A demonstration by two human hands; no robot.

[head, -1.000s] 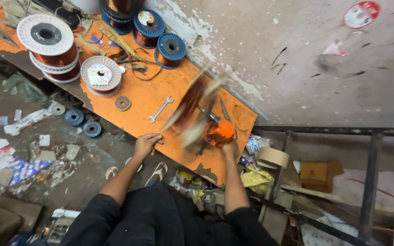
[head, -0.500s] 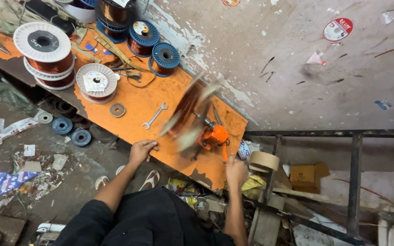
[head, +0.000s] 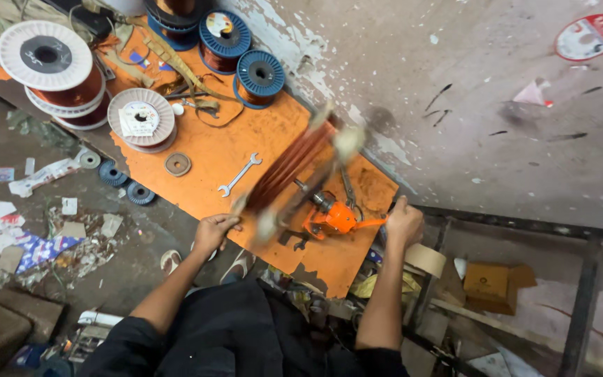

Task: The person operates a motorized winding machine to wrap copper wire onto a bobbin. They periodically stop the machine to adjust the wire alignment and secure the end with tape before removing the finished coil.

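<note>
An orange hand-cranked winder (head: 331, 216) is clamped at the near right of the orange workbench (head: 246, 139). My right hand (head: 404, 222) grips its orange crank handle. A long frame wound with copper wire (head: 294, 167) spins on it and shows as a blur. My left hand (head: 215, 231) rests at the bench's near edge, close to the low end of the blurred frame; whether wire passes through its fingers cannot be told.
A silver spanner (head: 239, 174) lies on the bench. Copper wire spools, white (head: 49, 59) and blue (head: 259, 77), stand at the back left, with a white reel (head: 141, 119). Scraps litter the floor at left. A cardboard box (head: 491, 286) sits under a metal frame at right.
The copper-wound frame keeps spinning. My right hand has swung the crank from near the winder out to the right. The view has shifted slightly.
</note>
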